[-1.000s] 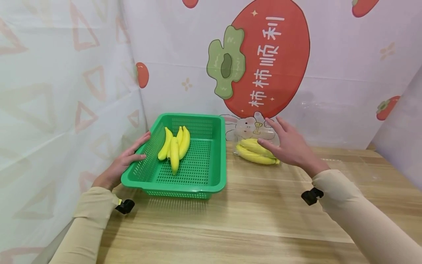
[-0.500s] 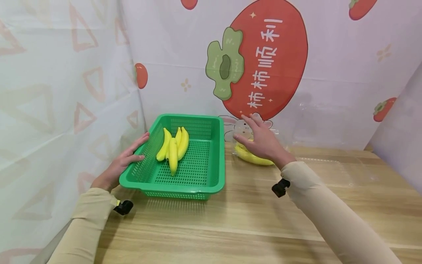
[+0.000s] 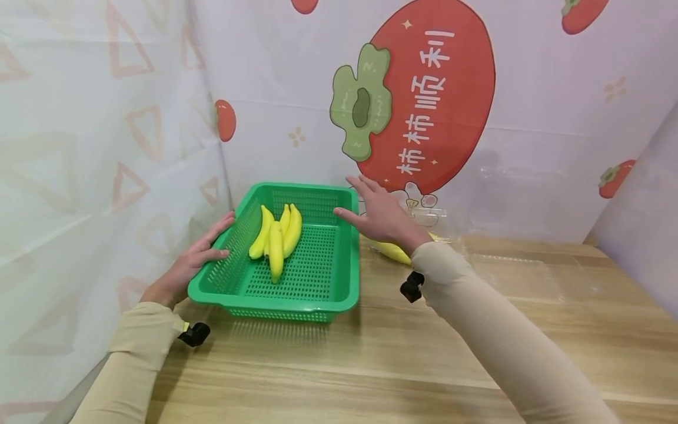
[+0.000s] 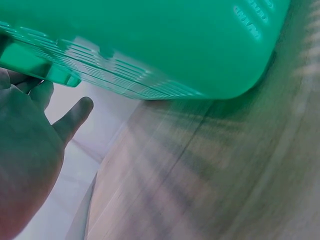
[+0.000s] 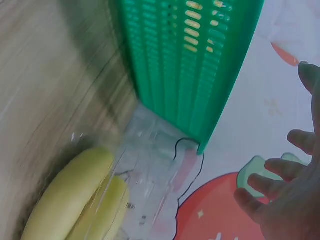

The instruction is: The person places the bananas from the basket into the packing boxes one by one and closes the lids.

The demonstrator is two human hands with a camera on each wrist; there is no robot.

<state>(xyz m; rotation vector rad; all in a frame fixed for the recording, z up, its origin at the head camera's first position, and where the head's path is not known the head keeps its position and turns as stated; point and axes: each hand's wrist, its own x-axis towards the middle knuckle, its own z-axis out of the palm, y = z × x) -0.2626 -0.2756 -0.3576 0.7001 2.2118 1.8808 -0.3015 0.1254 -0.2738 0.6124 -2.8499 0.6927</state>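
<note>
A green plastic basket (image 3: 275, 301) stands on the table at left, with several yellow bananas (image 3: 276, 253) lying in its left half. My left hand (image 3: 193, 259) rests along the basket's left rim, fingers extended. In the left wrist view its thumb sticks out beside the basket wall (image 4: 150, 55). My right hand (image 3: 386, 215) is spread, its fingertips close to the basket's back right corner, and holds nothing. Beneath the right forearm, more bananas (image 5: 75, 195) lie in a clear plastic container (image 3: 439, 221), partly hidden by the hand and wrist.
Another clear plastic piece (image 3: 519, 277) lies on the wooden table (image 3: 381, 365) at right. A printed cloth (image 3: 286, 70) with a large red persimmon hangs behind. On the left, a white patterned cloth (image 3: 79, 194) stands close beside the left arm.
My right hand has moved left from above the clear container to the basket's right rim. The left hand stays at the left rim, and the bananas in the basket keep their places.
</note>
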